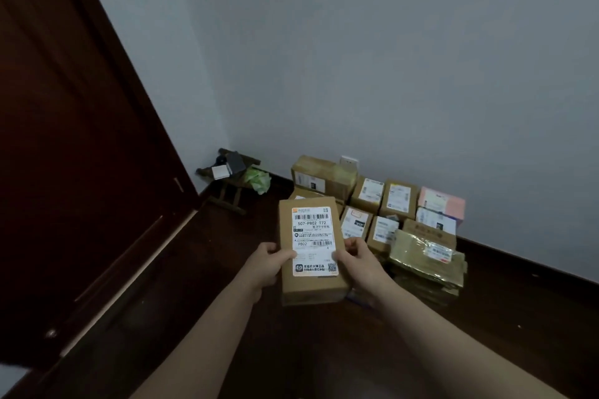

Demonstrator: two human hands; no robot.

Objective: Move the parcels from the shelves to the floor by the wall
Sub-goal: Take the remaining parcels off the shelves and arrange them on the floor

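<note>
Both hands are gripping a labelled cardboard parcel [310, 251]: left hand [265, 264] and right hand [359, 264] curling fingers round its long sides. Beyond it, stacked parcels [382, 214] are sitting on the dark floor [324, 350] along the wall [389, 74], seemingly touching it.

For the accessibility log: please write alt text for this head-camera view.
The left hand and right hand hold a brown cardboard parcel, white shipping label up, by its long edges. Beyond it, other parcels sit grouped on the dark floor against a pale wall; a dark wooden door stands at left.
</note>
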